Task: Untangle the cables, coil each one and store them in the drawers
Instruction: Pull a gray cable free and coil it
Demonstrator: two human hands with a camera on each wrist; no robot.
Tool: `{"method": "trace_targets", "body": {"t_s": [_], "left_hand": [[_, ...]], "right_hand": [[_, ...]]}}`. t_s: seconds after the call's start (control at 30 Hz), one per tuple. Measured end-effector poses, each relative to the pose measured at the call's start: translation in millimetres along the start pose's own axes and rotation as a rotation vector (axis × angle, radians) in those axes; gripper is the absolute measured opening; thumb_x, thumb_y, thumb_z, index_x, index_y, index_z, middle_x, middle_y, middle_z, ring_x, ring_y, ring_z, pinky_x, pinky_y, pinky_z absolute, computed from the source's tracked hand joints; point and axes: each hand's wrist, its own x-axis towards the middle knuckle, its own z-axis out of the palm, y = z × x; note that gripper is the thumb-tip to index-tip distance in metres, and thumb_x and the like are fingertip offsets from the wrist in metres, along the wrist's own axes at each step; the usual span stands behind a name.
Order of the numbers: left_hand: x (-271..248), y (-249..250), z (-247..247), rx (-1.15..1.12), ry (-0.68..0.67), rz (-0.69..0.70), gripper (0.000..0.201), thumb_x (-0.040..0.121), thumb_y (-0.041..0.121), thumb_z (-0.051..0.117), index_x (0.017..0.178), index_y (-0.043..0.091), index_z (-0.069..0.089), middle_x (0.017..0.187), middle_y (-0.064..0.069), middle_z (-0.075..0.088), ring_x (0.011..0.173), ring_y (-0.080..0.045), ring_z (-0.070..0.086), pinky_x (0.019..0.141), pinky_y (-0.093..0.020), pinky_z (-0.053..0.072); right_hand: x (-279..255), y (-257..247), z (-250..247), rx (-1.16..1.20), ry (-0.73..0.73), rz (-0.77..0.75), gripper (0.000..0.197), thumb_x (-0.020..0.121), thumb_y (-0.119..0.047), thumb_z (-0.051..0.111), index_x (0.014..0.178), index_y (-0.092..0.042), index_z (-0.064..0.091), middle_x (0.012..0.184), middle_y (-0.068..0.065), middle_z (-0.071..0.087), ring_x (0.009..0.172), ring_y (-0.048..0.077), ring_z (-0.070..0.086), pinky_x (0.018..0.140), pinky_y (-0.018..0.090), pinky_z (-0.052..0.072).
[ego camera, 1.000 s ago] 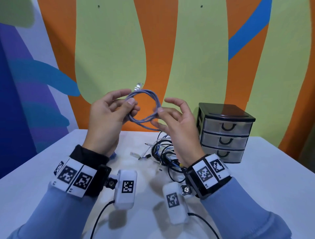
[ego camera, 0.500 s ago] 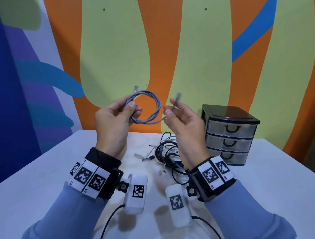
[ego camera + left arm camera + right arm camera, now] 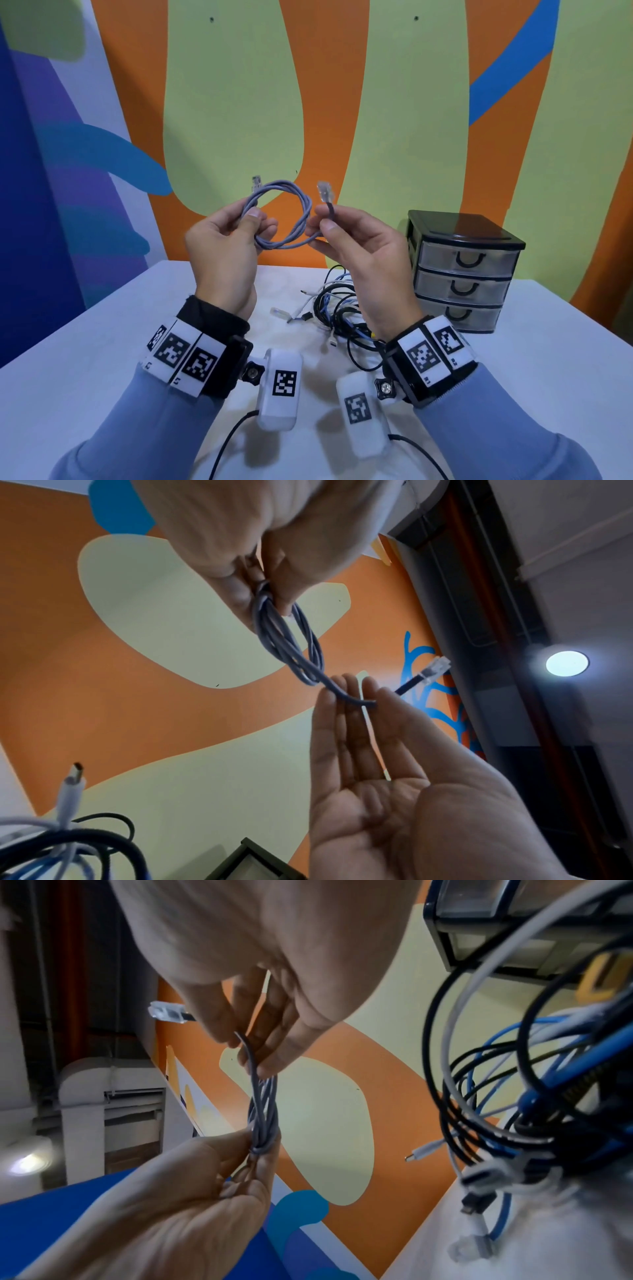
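A grey network cable [image 3: 294,219], wound into a small coil, is held in the air above the table. My left hand [image 3: 255,219] pinches the coil's left side between thumb and fingers, and one clear plug [image 3: 256,181] sticks up there. My right hand [image 3: 322,229] pinches the cable's free end just below the other clear plug [image 3: 324,192], which points upward beside the coil's right side. The left wrist view shows the coil [image 3: 291,642] and that plug [image 3: 435,669]. A tangle of black, blue and white cables [image 3: 339,308] lies on the table under my right hand.
A small black drawer unit [image 3: 462,270] with three shut clear drawers stands at the right of the white table [image 3: 102,342], close to the tangle. A painted wall rises directly behind the table. The tangle [image 3: 514,1096] fills the right side of the right wrist view.
My right hand left the coil's right side, took the free end and raised it, so the plug now stands upright beside the coil. The left hand kept its hold.
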Motion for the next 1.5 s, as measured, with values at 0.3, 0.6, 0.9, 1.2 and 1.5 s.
{"method": "trace_targets", "body": {"t_s": [0.3,0.6,0.9,1.2,1.5], "left_hand": [[-11,6,9,-0.016,-0.185,0.015,0.017,0.1,0.0,0.068,0.115,0.004,0.076,0.093,-0.016,0.076,0.081,-0.023,0.075,0.078,-0.025,0.061],[-30,11,18,0.124,-0.439,0.067,0.02,0.099,-0.002,0.068,0.118,0.004,0.074,0.091,-0.015,0.076,0.077,-0.022,0.076,0.075,-0.029,0.062],[-23,2,13,0.369,-0.484,0.022,0.012,0.098,0.003,0.071,0.103,0.014,0.076,0.077,-0.006,0.076,0.073,-0.02,0.073,0.074,-0.038,0.063],[-18,9,10,0.387,-0.523,-0.003,0.008,0.098,0.003,0.071,0.103,0.002,0.076,0.076,-0.011,0.077,0.064,-0.008,0.065,0.059,-0.011,0.045],[-5,0,0,0.49,-0.484,-0.035,0.004,0.097,0.011,0.074,0.097,0.01,0.078,0.075,-0.009,0.077,0.057,-0.01,0.057,0.06,-0.029,0.044]], "right_hand": [[5,-2,-7,-0.383,0.129,-0.146,0.014,0.096,-0.028,0.077,0.089,-0.02,0.085,0.08,0.003,0.071,0.077,0.017,0.069,0.075,0.05,0.06],[6,2,-17,-0.559,0.296,-0.191,0.017,0.088,-0.017,0.082,0.097,-0.023,0.069,0.071,0.001,0.071,0.052,0.032,0.069,0.052,0.05,0.055],[14,1,-21,0.133,0.139,0.345,0.023,0.102,0.0,0.058,0.119,-0.012,0.067,0.083,0.006,0.074,0.073,0.016,0.068,0.074,0.031,0.053],[24,-3,-36,0.574,0.336,0.45,0.038,0.093,-0.01,0.066,0.125,0.012,0.065,0.09,0.011,0.064,0.075,0.014,0.06,0.08,0.025,0.053],[16,-8,-33,0.184,0.095,0.375,0.033,0.1,-0.018,0.067,0.131,-0.009,0.062,0.106,0.012,0.076,0.092,0.026,0.073,0.088,0.041,0.06]]}}
